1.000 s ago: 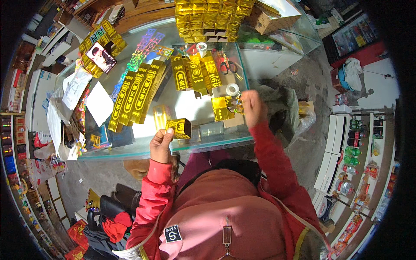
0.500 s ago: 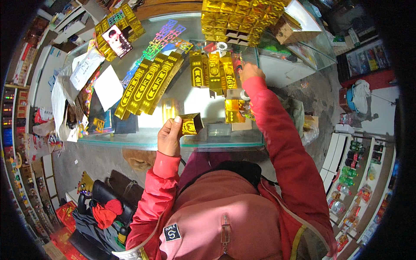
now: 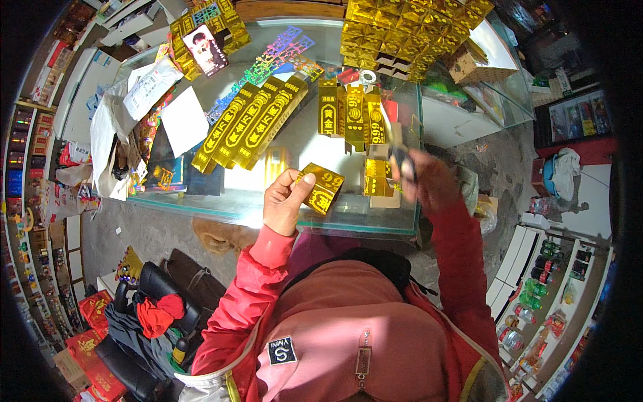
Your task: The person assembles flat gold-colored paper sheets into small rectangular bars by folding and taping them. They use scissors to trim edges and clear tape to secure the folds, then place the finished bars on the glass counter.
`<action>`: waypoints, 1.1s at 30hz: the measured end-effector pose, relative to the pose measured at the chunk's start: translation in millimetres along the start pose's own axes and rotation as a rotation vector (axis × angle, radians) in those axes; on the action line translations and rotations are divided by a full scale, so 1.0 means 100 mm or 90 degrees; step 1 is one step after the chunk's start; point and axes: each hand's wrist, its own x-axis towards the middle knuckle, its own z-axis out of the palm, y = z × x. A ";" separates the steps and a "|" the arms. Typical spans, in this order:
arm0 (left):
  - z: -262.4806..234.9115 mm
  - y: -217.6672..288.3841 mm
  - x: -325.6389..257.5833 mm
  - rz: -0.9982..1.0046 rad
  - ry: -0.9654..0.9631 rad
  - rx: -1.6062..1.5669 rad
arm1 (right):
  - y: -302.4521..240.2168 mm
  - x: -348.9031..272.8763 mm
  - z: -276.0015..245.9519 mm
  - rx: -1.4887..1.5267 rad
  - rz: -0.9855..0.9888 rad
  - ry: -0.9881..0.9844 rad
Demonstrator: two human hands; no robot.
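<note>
My left hand (image 3: 284, 202) pinches a small gold foil box (image 3: 325, 189) near the front edge of the glass counter (image 3: 268, 218), thumb on top. A printed face of the box turns upward. My right hand (image 3: 435, 179) is blurred and closed around a dark object (image 3: 404, 165); motion smears its kind. Just left of that hand, an upright gold carton (image 3: 377, 175) stands on the counter. Behind it are several taller gold cartons (image 3: 355, 114). Long flat gold box strips (image 3: 251, 127) lie overlapped at the counter's middle left.
A large stack of gold boxes (image 3: 408, 33) fills the far right, beside a brown cardboard box (image 3: 479, 63). At the far left, a phone (image 3: 205, 50) leans on gold packs. Holographic cut-out sheets (image 3: 268, 70), white paper (image 3: 179, 120) and a white bag (image 3: 110, 144) lie leftward.
My right hand has drawn back toward me from the counter's right side, now with a dark object. The small gold box in my left hand has tilted, showing more of its printed face.
</note>
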 end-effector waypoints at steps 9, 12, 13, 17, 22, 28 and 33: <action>0.13 0.10 0.03 0.020 -0.040 0.034 | 0.26 -0.63 0.66 -0.150 0.146 0.010; 0.13 0.09 0.03 0.028 -0.050 0.047 | 0.38 -0.70 0.68 -0.433 0.033 0.121; 0.13 0.08 0.03 0.032 -0.054 0.053 | 0.43 -0.70 0.67 -0.461 0.016 0.173; 0.10 0.05 0.03 0.032 -0.048 0.040 | 0.63 -0.62 0.68 -0.666 -0.158 0.225; 0.06 0.05 0.03 0.046 -0.037 0.061 | 0.76 -0.55 0.79 -0.520 -0.066 0.139; 0.05 0.22 -0.08 0.024 -0.082 0.137 | 0.54 -0.68 0.81 0.031 0.180 -0.070; 0.13 0.34 -0.15 0.053 -0.123 0.222 | 0.25 -0.80 0.88 -0.248 0.148 -0.062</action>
